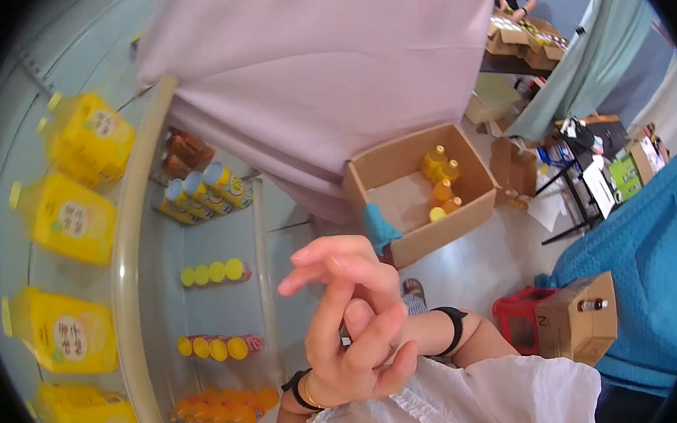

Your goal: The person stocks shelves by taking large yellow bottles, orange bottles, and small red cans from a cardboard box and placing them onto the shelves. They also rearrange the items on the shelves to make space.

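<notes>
My left hand [355, 352] and my right hand [354, 268] touch and overlap in front of my chest. My left hand is open, with bent, spread fingers laid against my right hand. The right hand is open too, its fingers loosely bent and apart; part of it is hidden behind the left. No object shows in either hand. A black band [304, 390] and a thin gold bracelet circle my left wrist, and another black band [450, 332] circles my right forearm. Nearest to my hands are shelved bottles with yellow caps [220, 347].
Yellow jugs [75, 219] line the shelf at left; cans [213, 194] and orange bottles [224, 407] stand behind its rail [123, 266]. An open cardboard box [440, 235] holds several bottles. A red crate [517, 313] is at right. Another person's hand [519, 13] works over boxes far back.
</notes>
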